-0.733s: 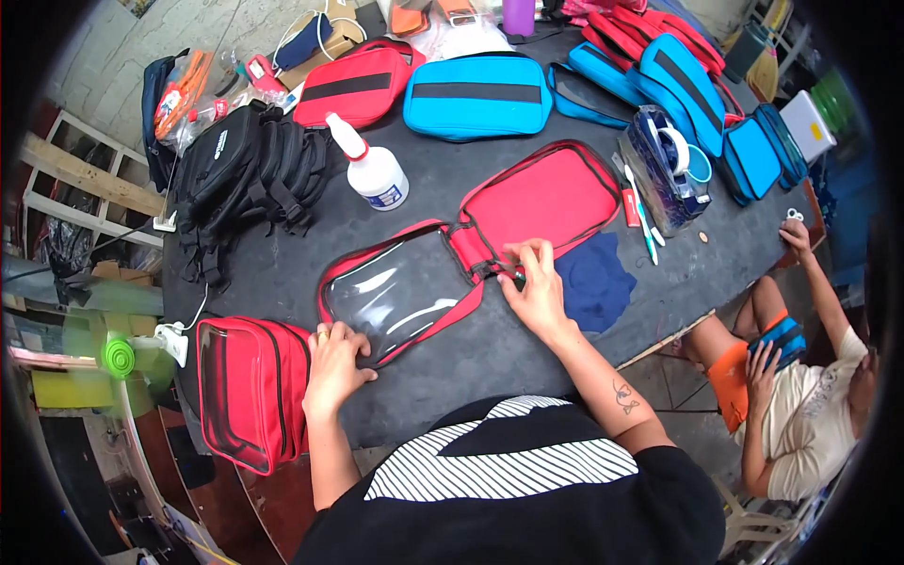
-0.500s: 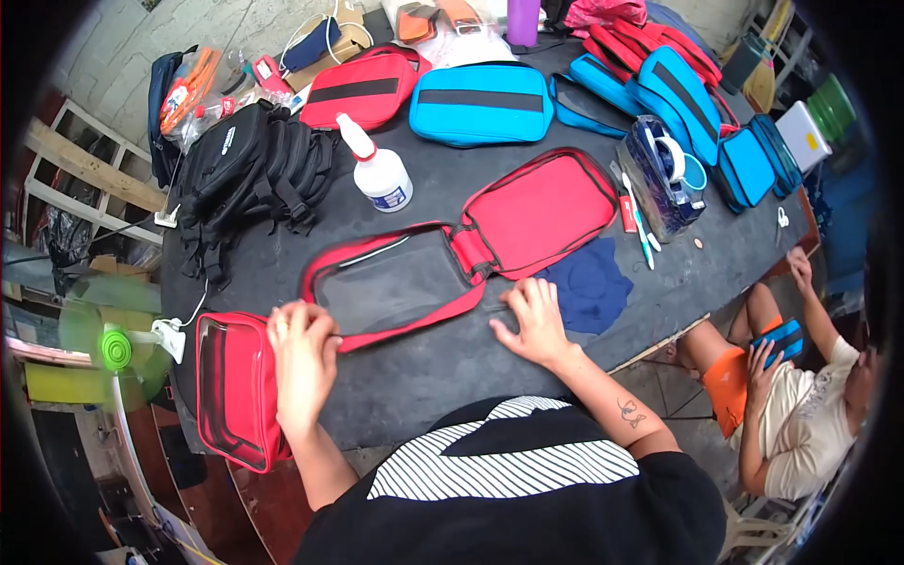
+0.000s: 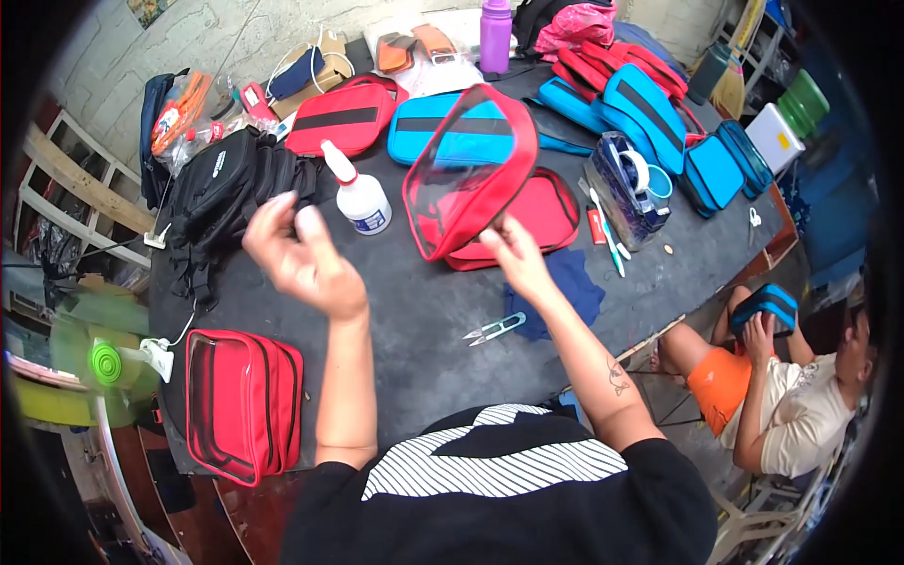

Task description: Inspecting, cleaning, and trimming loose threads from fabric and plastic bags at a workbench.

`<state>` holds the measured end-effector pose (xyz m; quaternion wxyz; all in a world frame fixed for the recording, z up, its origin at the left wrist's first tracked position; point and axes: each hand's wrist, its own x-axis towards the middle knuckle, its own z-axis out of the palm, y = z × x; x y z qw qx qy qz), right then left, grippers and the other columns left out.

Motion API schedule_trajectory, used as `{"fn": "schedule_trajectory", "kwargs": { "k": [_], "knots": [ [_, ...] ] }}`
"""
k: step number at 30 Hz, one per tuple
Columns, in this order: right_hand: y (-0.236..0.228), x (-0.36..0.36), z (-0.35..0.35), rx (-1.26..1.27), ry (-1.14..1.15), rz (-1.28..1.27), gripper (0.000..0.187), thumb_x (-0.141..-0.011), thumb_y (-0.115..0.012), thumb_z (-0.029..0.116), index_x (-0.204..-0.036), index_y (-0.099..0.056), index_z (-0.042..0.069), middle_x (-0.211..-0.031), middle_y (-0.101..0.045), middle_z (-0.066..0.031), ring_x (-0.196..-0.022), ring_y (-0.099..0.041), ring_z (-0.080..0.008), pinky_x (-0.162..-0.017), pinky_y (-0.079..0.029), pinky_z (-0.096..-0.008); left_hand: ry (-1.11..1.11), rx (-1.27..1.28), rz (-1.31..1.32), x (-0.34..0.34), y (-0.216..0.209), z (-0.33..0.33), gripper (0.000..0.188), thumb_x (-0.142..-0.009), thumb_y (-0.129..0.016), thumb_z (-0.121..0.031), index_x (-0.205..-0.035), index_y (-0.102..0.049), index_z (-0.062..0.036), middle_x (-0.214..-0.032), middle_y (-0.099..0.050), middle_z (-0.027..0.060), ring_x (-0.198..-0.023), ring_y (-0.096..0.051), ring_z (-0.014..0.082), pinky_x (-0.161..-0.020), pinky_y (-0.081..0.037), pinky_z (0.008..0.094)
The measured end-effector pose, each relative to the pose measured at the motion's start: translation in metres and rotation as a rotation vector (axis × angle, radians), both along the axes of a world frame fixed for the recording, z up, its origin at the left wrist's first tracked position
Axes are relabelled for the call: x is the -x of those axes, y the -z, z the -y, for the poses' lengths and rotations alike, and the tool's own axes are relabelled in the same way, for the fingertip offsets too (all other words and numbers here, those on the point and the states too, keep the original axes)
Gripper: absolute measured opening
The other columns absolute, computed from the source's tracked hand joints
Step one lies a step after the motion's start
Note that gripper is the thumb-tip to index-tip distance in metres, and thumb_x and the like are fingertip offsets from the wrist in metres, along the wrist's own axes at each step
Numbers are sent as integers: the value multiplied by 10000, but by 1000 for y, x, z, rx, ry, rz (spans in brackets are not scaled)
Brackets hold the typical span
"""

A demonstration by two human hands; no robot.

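My right hand (image 3: pixel 518 256) pinches the lower edge of a red zip pouch (image 3: pixel 516 179). The pouch's clear-windowed half stands tilted up, and its other red half lies on the table behind. In the air to the left, my left hand (image 3: pixel 306 259) is raised with its fingers apart and holds nothing. Beneath my right forearm lies a crumpled dark blue cloth (image 3: pixel 570 292). Thread snips (image 3: pixel 494 330) rest beside the cloth. Another red pouch (image 3: pixel 231 405) with a clear front stands at the table's left edge.
A white spray bottle (image 3: pixel 363 202) stands behind my left hand, near a black backpack (image 3: pixel 226 179). Blue pouches (image 3: pixel 645 118) and a clear case (image 3: pixel 626 193) sit at the right. A spinning fan (image 3: pixel 105 363) is at the left. A seated person (image 3: pixel 786 405) holds a blue pouch.
The windowed half of the red pouch has swung up and over to the right, in my right hand. My left hand has let go and risen. Thread snips are now uncovered.
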<state>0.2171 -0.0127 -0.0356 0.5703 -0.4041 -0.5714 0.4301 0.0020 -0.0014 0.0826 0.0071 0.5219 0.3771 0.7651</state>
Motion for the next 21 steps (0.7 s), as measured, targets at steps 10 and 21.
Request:
{"fn": "schedule_trajectory", "kwargs": {
  "k": [10, 21],
  "knots": [
    [5, -3, -15, 141, -100, -774, 296, -876, -448, 5, -1170, -421, 25, -1079, -626, -154, -1076, -589, -269, -947, -448, -399, 692, 893, 393, -16, 132, -39, 380, -920, -557, -195, -1250, -474, -24, -1094, -581, 106, -938, -601, 183, -805, -488, 304],
    [1, -81, 8, 161, -355, -847, 373, -846, -517, 286, -1138, -491, 55, -680, -512, -98, -722, -530, -253, -776, -448, -432, 1438, 902, 676, -22, 95, -34, 462, -888, -619, -131, -1289, -437, 10, -1120, -602, 81, -1024, -589, 167, -940, -453, 311]
  ]
}}
